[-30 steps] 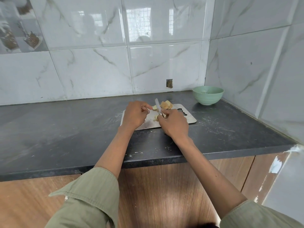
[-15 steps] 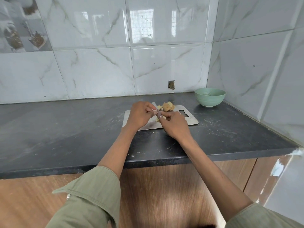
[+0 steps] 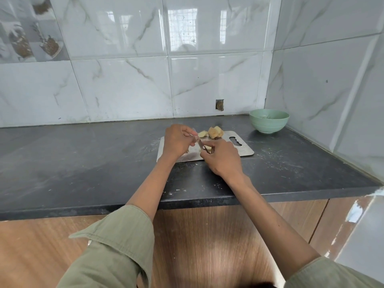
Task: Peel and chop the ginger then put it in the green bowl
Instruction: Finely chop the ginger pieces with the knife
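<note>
Over the cutting board (image 3: pixel 245 151), both hands meet just above its middle. Left hand (image 3: pixel 177 141) has its fingers (image 3: pixel 188 133) curled in, thumb and forefinger pinching something small and pale at the knife's upper end; can't tell if that is the blade tip or a scrap of peel. Right hand (image 3: pixel 223 157) has its fingers curled round the knife (image 3: pixel 201 144) at its lower end, with a small pale piece of ginger (image 3: pixel 208 148) tucked against the fingertips, touching the blade. Knife's long axis runs diagonally, upper end toward the left hand and the back wall, lower end toward the right hand.

More ginger chunks (image 3: pixel 212 133) sit on the far edge of the board, beyond both hands, apart from the fingers: one pale cut slice, and two brownish lumps beside it on the bowl side. Their orientation is too small to read.

Green bowl (image 3: pixel 269 121) stands off the board, past its handle-slot end, in the corner where the two tiled walls meet. Contents unclear.

Board is a metal sheet lying flat on a dark, dusty desk (image 3: pixel 83 163). White marble-look tiles behind and on the bowl side; wood-grain cabinet fronts below the desk edge. Olive sleeves rolled up on both arms.
</note>
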Motion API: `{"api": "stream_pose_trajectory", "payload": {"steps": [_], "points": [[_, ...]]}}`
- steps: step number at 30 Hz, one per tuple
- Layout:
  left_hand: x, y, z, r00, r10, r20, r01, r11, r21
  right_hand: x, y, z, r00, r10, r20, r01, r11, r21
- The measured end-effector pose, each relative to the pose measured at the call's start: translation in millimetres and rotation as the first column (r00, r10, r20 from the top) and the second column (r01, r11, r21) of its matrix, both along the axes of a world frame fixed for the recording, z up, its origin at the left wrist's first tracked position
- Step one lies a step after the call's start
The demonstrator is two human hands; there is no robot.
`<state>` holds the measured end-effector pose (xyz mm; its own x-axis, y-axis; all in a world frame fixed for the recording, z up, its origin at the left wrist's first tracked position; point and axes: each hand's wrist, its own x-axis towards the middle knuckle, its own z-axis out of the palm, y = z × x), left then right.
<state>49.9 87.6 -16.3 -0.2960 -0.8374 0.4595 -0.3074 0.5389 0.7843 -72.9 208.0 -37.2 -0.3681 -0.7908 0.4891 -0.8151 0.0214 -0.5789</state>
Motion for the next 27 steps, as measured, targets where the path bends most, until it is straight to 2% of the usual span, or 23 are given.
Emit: {"api": "stream_pose_trajectory", "payload": {"steps": [3,9,15,18,27], "points": [[0,-2,-3,0.992,0.050,0.119,-0.037,0.993,-0.110,-8,-2,1,0.995,-0.077,0.056,0.078,0.997,-0.019],[-4,-4,-5,0.956,0.005,0.294,0.048,0.984,-0.172,-23,10,3,0.984,-0.121,0.129,0.125,0.992,-0.024],[-8,1,-5,0.928,-0.082,0.363,0.144,0.979,-0.147,-25,17,0,0.971,-0.191,0.144,0.190,0.982,0.017],[-10,-2,-10,0.872,-0.104,0.479,0.181,0.977,-0.116,-27,24,0,0.965,-0.205,0.162,0.205,0.979,0.018],[-13,-8,-14,0.875,-0.043,0.482,0.167,0.961,-0.218,-25,31,0,0.964,-0.173,0.202,0.173,0.985,0.021]]}}
